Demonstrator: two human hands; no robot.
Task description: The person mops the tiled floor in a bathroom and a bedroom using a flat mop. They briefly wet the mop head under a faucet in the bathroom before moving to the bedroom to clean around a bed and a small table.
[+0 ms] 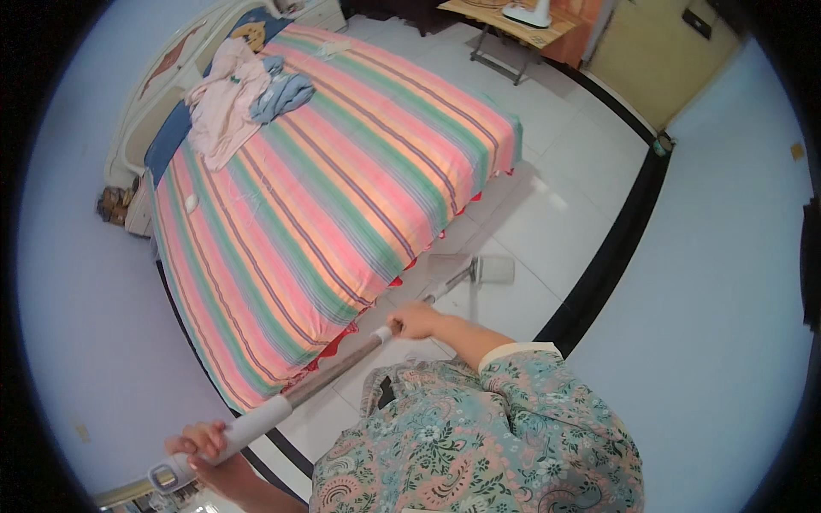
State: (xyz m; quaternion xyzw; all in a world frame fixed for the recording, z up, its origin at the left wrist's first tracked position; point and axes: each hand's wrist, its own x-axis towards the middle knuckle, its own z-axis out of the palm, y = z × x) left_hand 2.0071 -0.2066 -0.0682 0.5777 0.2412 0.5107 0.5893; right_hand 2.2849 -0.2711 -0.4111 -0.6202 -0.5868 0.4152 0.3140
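A flat mop with a long metal pole [338, 371] and a thick white handle runs slantwise from the lower left toward the middle of the floor. Near the handle's end, my left hand [203, 445] is closed around the white grip. Farther down the pole, my right hand [415, 321] is closed on it beside a white collar. The pale, flat mop head [493, 269] rests on the white tiled floor [547, 227], just off the foot of the bed. Its left part looks faint and blurred.
A bed [359, 171] with a striped sheet takes up the left and middle. Crumpled pink cloth [227, 103] and a blue-grey cloth [286, 94] lie on it. A folding wooden table [522, 30] stands at the back. A black baseboard [611, 248] borders the right wall.
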